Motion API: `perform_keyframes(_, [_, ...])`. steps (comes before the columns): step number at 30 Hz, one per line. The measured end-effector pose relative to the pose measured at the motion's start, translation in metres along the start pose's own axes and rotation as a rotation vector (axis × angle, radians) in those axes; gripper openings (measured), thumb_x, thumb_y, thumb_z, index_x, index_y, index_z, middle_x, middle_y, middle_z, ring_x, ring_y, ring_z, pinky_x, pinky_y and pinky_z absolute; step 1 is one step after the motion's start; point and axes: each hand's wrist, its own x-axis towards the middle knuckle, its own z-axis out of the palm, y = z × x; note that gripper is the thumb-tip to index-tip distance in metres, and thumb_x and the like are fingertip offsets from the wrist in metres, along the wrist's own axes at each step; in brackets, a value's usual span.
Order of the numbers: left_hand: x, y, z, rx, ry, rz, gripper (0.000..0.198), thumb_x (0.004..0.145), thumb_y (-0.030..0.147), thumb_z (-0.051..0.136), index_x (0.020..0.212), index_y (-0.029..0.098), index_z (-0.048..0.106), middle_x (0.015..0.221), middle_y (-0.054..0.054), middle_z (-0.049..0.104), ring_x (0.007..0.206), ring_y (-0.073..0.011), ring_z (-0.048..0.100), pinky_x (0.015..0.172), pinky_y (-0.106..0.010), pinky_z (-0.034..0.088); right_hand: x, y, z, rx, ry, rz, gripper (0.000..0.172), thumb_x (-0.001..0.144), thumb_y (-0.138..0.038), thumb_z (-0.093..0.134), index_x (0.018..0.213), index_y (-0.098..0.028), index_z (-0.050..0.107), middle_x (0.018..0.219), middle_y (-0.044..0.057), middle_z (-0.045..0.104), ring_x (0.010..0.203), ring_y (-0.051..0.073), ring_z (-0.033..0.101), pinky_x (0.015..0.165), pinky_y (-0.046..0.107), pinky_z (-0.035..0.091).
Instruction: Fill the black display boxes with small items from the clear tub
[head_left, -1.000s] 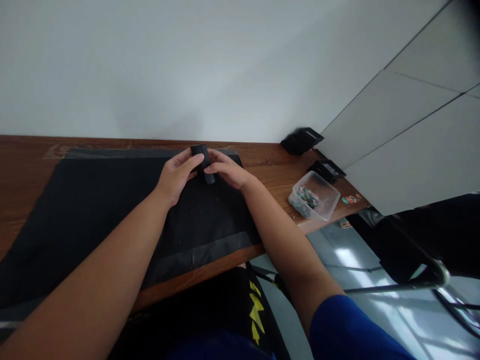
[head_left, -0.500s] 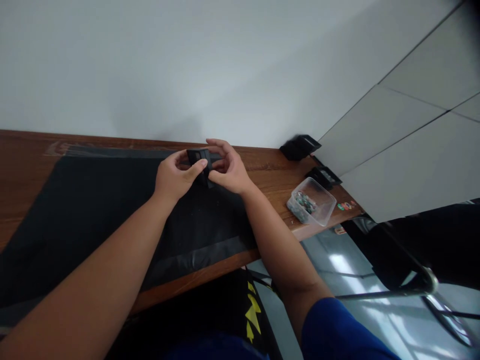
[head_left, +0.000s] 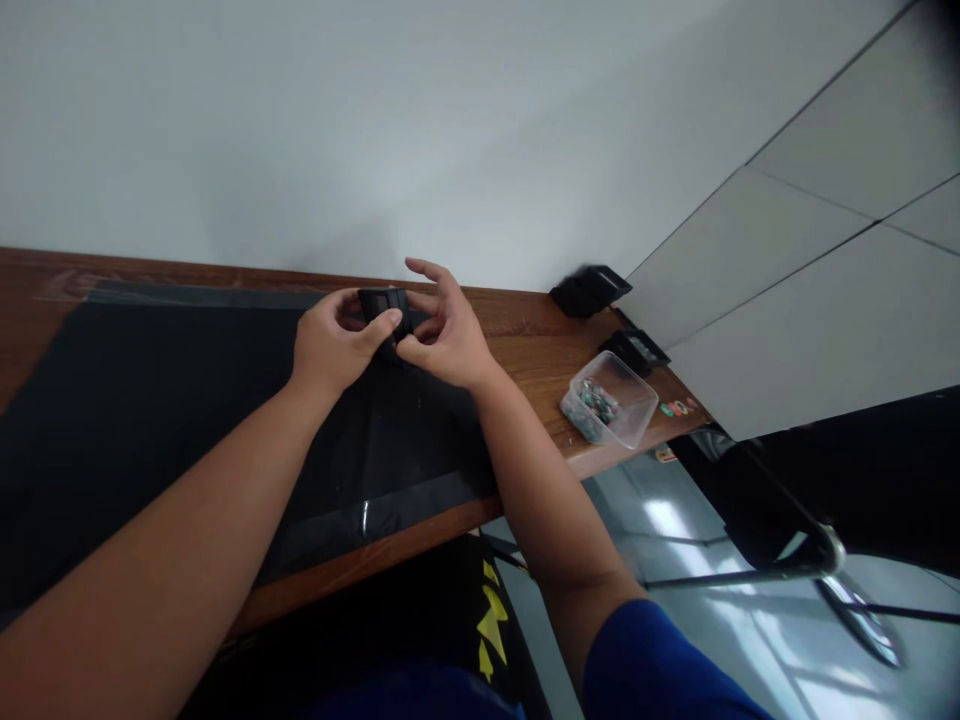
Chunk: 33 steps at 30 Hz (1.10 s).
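Both hands meet over the far part of a black mat [head_left: 150, 400] on a wooden table [head_left: 532, 345]. My left hand [head_left: 330, 340] grips a small black box-like part [head_left: 382, 303] from the left, thumb pressed on its near side. My right hand [head_left: 446, 335] pinches the same black part from the right with thumb and lower fingers, while its upper fingers stretch out above it. Much of the part is hidden by my fingers.
A clear plastic tub [head_left: 609, 400] with small coloured pieces stands near the table's right edge. Two black holders [head_left: 589, 288] [head_left: 637, 350] sit by a grey partition [head_left: 810, 260]. A white wall runs behind the table. A chair frame [head_left: 780, 560] stands on the floor at right.
The black part has been turned and raised slightly between both hands. My right fingers have opened upward above it. The view has shifted a little to the right.
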Motion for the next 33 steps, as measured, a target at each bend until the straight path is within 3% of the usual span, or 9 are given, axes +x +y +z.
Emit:
perform_keyframes(6, [-0.008,-0.002,0.003,0.005,-0.041,0.015,0.093,0.071,0.053,0.086,0.153,0.016,0.064,0.146,-0.019,0.074,0.117,-0.0366,0.078,0.103,-0.050,0.064,0.003,0.007,-0.014,-0.029,0.105,0.028,0.092,0.077,-0.025,0.080,0.160,-0.027,0.041,0.145,0.012,0.068,0.066,0.006,0.062,0.061,0.021,0.055])
perform_keyframes(9, [-0.010,0.004,0.001,0.047,-0.056,0.017,0.096,0.073,0.050,0.087,0.159,0.019,0.058,0.151,-0.019,0.071,0.124,-0.0377,0.076,0.099,-0.048,0.066,0.004,0.011,-0.015,-0.012,0.092,0.036,0.089,0.078,-0.025,0.079,0.158,-0.027,0.040,0.130,0.007,0.069,0.068,0.006,0.063,0.063,0.021,0.055])
perform_keyframes(12, [-0.013,0.014,-0.003,0.107,-0.042,0.037,0.082,0.077,0.054,0.083,0.149,0.018,0.066,0.148,-0.017,0.072,0.123,-0.0368,0.075,0.095,-0.045,0.065,0.003,0.012,-0.009,0.011,0.048,0.030,0.087,0.081,-0.026,0.078,0.158,-0.026,0.038,0.117,0.002,0.069,0.069,0.006,0.063,0.065,0.020,0.055])
perform_keyframes(15, [-0.017,0.026,-0.011,0.236,0.007,0.085,0.054,0.078,0.056,0.079,0.118,0.019,0.076,0.127,-0.015,0.078,0.110,-0.0335,0.076,0.091,-0.043,0.063,0.003,0.011,-0.003,0.015,0.024,0.030,0.087,0.082,-0.027,0.078,0.158,-0.025,0.036,0.111,0.000,0.068,0.070,0.007,0.063,0.066,0.021,0.055])
perform_keyframes(17, [-0.019,0.033,-0.015,0.315,-0.059,0.101,0.037,0.083,0.057,0.073,0.094,0.022,0.074,0.104,-0.011,0.078,0.093,-0.0295,0.073,0.081,-0.040,0.058,0.003,0.011,-0.003,0.003,0.014,0.031,0.087,0.083,-0.028,0.077,0.159,-0.024,0.035,0.108,-0.001,0.068,0.071,0.008,0.064,0.066,0.021,0.055])
perform_keyframes(20, [-0.021,0.039,-0.018,0.392,-0.231,0.138,0.036,0.093,0.056,0.058,0.077,0.024,0.062,0.075,-0.006,0.068,0.068,-0.0239,0.062,0.066,-0.037,0.045,0.002,0.010,-0.005,-0.047,0.007,0.012,0.089,0.084,-0.030,0.077,0.162,-0.023,0.032,0.107,0.000,0.068,0.072,0.009,0.064,0.067,0.022,0.055])
perform_keyframes(23, [-0.020,0.041,-0.019,0.456,-0.303,0.215,0.035,0.095,0.052,0.050,0.072,0.025,0.050,0.065,-0.003,0.059,0.059,-0.0209,0.052,0.061,-0.036,0.035,0.000,0.008,-0.007,-0.131,0.005,-0.042,0.088,0.086,-0.028,0.071,0.164,-0.024,0.030,0.107,0.000,0.067,0.071,0.009,0.063,0.068,0.023,0.055])
perform_keyframes(26, [-0.019,0.039,-0.018,0.473,-0.322,0.266,0.032,0.094,0.049,0.047,0.071,0.026,0.046,0.065,-0.004,0.057,0.058,-0.0201,0.050,0.062,-0.036,0.034,-0.002,0.007,-0.005,-0.241,0.002,-0.088,0.087,0.087,-0.024,0.065,0.165,-0.024,0.026,0.108,0.000,0.066,0.070,0.009,0.062,0.070,0.024,0.056])
perform_keyframes(33, [-0.017,0.032,-0.012,0.435,-0.319,0.283,0.030,0.097,0.047,0.046,0.084,0.024,0.059,0.076,-0.007,0.070,0.068,-0.0236,0.061,0.066,-0.036,0.040,-0.004,-0.003,-0.006,-0.386,0.014,-0.128,0.072,0.088,-0.017,0.059,0.154,-0.024,0.033,0.110,-0.001,0.064,0.070,0.008,0.062,0.076,0.026,0.057])
